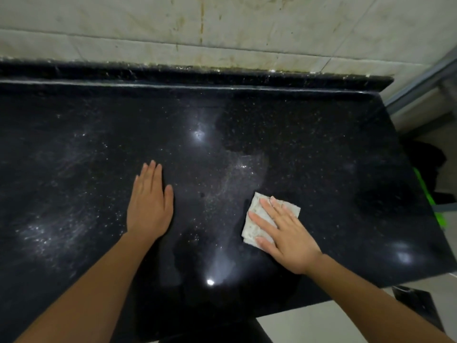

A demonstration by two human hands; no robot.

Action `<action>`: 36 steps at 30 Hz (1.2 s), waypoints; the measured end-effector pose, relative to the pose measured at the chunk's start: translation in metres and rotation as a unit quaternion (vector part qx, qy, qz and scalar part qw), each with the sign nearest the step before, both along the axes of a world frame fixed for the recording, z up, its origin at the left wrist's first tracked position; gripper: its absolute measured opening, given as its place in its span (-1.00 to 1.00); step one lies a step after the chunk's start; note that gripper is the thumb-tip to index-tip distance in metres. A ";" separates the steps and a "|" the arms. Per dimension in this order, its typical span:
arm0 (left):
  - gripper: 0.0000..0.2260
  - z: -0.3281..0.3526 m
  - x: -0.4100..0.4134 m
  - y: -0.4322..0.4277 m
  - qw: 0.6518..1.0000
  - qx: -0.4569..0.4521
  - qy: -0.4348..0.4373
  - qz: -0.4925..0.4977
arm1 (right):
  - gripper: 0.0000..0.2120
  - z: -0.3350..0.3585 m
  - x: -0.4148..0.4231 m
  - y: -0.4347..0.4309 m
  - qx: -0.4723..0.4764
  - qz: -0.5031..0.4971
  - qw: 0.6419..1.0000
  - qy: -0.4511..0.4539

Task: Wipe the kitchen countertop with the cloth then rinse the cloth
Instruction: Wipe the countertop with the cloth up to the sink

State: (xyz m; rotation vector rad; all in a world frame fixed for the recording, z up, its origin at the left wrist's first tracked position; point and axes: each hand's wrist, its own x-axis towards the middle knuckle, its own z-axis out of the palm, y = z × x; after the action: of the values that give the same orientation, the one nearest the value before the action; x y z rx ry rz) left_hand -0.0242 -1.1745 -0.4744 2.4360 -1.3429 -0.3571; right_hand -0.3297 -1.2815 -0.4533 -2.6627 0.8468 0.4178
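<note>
The right hand (284, 233) lies flat on the cloth (252, 230). Its grip is wide, with fingers straight and spread, pressing down rather than curled round anything. The cloth is a pale folded pad flat on the black speckled bench (321, 157). Its far and left parts show past the fingertips, while the palm sits over its near right corner. It looks roughly square, so there is no clear long axis, and its edges sit slightly skewed to the bench's front edge.

The left hand (149, 209) rests well to the left of the cloth and a little farther from the body. Its grip is also wide and holds nothing, palm down on the bare stone as if bracing. The right hand is plainly the one on the cloth, so the wiping falls to it.

A whitish powdery smear (237, 177) begins just beyond the cloth and runs away from it, so the next stroke probably needs a push forward and slightly left. More pale residue (57, 219) lies far left of the cloth, past the left hand.

Beyond the smear rise the bench's raised back lip (197, 73) and then the stained wall tiles (222, 33). Off the bench edge, right of the cloth, hangs something green (425, 194). No tap or sink is in view, and no writing can be read.
</note>
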 end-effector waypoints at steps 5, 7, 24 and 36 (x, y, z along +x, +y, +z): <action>-0.53 -0.006 0.000 0.000 1.000 -0.002 -0.013 0.003 | -0.45 -0.001 0.038 -0.073 -0.025 -0.106 0.994 -0.009; -0.53 -0.008 0.000 0.000 1.000 -0.004 -0.025 0.002 | -0.47 -0.003 0.059 -0.108 -0.034 -0.137 0.990 -0.004; -0.48 -0.006 -0.002 -0.001 1.000 0.008 -0.027 0.009 | -0.52 0.000 0.049 -0.037 0.013 0.038 0.999 -0.010; -0.47 -0.008 -0.001 -0.002 1.000 0.007 -0.027 0.008 | -0.49 -0.002 0.082 -0.110 -0.011 -0.001 1.000 -0.010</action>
State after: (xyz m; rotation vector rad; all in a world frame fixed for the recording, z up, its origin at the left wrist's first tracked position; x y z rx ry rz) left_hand -0.0248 -1.1764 -0.4829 2.4834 -1.3451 -0.2997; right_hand -0.2476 -1.3920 -0.4555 -2.6815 0.8532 0.3822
